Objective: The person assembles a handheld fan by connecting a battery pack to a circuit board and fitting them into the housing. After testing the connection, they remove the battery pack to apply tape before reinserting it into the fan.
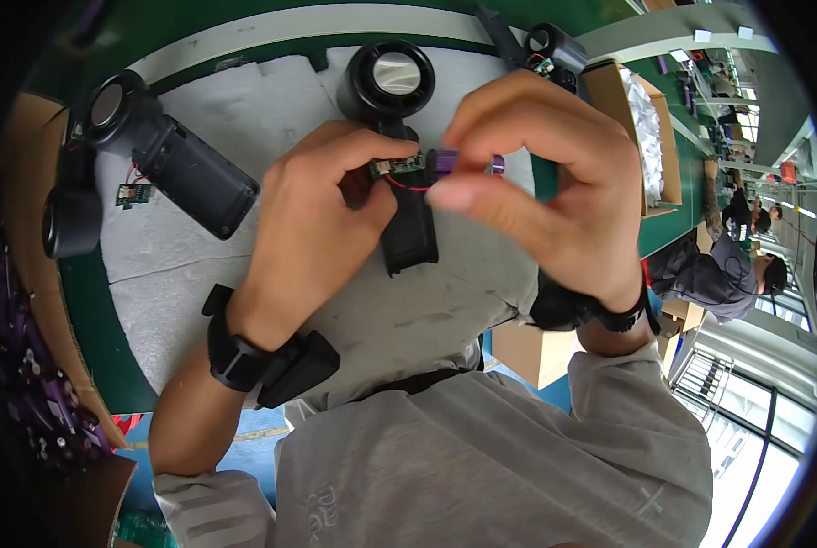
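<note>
Over mat (pixel 180 274), left hand (pixel 313 201) pinching circuit board (pixel 406 165); right hand (pixel 580 178) at purple cylinder (pixel 441 163), grip unclear; room leftward to black housing (pixel 196 175).

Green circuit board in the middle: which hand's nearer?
Left. The left hand has its fingers on the green circuit board; the right hand is off to its right, at the purple cylinder.

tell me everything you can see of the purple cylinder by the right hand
The purple cylinder looks smooth and slightly shiny, perhaps plastic-wrapped. It points roughly sideways, just right of the green circuit board. The right hand covers its middle, leaving part of each end visible. Whether the fingers grip it, or it touches the board, is unclear.
</note>
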Demonstrator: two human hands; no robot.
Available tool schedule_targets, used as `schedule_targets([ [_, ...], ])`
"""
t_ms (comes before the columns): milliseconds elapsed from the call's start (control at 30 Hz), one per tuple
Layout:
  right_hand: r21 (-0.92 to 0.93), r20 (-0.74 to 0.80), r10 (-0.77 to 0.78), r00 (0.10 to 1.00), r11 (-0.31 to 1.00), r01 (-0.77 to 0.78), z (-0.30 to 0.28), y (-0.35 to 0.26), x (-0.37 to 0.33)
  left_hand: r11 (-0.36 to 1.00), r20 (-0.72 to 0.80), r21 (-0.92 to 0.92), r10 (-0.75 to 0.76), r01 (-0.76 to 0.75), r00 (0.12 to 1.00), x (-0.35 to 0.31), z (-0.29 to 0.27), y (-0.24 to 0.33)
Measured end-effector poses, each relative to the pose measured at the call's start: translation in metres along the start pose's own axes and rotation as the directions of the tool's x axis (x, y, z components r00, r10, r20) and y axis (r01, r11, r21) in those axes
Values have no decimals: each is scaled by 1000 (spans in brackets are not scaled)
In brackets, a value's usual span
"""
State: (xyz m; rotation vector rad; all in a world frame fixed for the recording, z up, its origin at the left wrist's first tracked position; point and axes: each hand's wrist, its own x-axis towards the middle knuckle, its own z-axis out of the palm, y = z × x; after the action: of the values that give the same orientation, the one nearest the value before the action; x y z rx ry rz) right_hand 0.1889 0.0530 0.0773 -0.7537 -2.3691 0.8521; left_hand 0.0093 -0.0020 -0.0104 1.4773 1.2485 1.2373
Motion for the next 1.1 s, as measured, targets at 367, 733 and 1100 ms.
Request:
schedule_targets([
  [367, 21, 168, 188, 968, 981, -194, 4, 40, -29, 985, -23, 174, -3, 7, 1000, 2, -2, 5],
  [733, 737, 634, 171, 754, 162, -656, -10, 48, -33, 964, -13, 264, 20, -16, 1000, 8, -6, 12],
  [1100, 672, 416, 46, 908, 657, -341, -8, 64, -40, 916, 48, 386, 95, -106, 994, 1, -1, 13],
])
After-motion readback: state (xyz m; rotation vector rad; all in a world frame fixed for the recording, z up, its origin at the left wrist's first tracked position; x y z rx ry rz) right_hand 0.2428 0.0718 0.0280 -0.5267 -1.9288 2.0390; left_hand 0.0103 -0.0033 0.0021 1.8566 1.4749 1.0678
